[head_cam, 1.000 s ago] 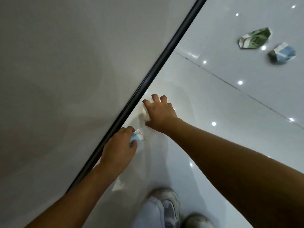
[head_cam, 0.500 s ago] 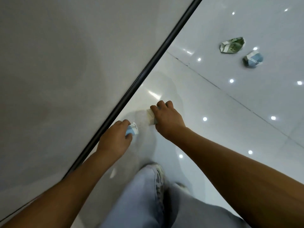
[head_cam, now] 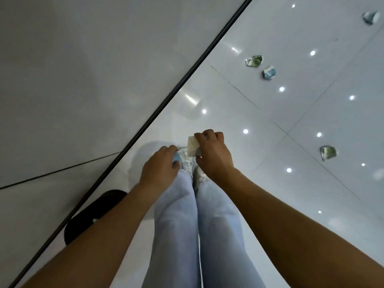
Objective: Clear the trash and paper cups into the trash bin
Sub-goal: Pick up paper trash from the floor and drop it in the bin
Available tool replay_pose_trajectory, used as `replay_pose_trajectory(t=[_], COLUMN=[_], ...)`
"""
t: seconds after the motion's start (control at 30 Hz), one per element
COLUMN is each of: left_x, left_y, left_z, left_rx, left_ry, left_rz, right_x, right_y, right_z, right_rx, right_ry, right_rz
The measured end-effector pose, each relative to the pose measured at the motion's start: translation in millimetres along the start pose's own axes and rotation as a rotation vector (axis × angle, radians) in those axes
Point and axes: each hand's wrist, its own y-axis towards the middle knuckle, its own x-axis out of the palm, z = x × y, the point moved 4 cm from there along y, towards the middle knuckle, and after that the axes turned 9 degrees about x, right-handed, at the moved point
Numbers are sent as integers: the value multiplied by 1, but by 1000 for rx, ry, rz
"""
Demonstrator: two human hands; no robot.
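Observation:
My left hand [head_cam: 160,167] is closed around a small blue and white crushed cup [head_cam: 177,157], mostly hidden by the fingers. My right hand [head_cam: 212,152] grips a crumpled cream paper piece [head_cam: 192,146]. Both hands hang above my legs and shoes, close together. On the glossy white floor lie more crushed cups: a green one [head_cam: 254,61], a blue one [head_cam: 269,73], another green one [head_cam: 328,152] to the right, and a grey-blue one [head_cam: 371,17] at the top right.
A grey wall [head_cam: 83,69] fills the left, with a black baseboard strip [head_cam: 166,102] running diagonally. A black round object [head_cam: 91,215] sits on the floor by the wall at lower left. My light jeans [head_cam: 197,225] fill the bottom centre.
Both hands have lifted off the floor with their pieces and drawn back toward my legs. The view has risen, so the floor trash looks smaller and more pieces and the black object show.

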Motion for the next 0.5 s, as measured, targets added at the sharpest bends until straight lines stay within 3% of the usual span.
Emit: replay_pose_trajectory(t=[0.23,0.4,0.5], left_x=[-37,-47,-49], left_y=[-92,-165,-207], left_z=[2,-37,-69], left_rx=[9,14,-29], left_ry=[103,112,84], left_rz=[37,141,126], right_x=[-1,34,61], right_y=[-87,-136,-167], right_z=[-51,-94,-122], right_rx=[-26,-19,-23], right_ry=[-78,-66,-57], right_rz=[28,16,32])
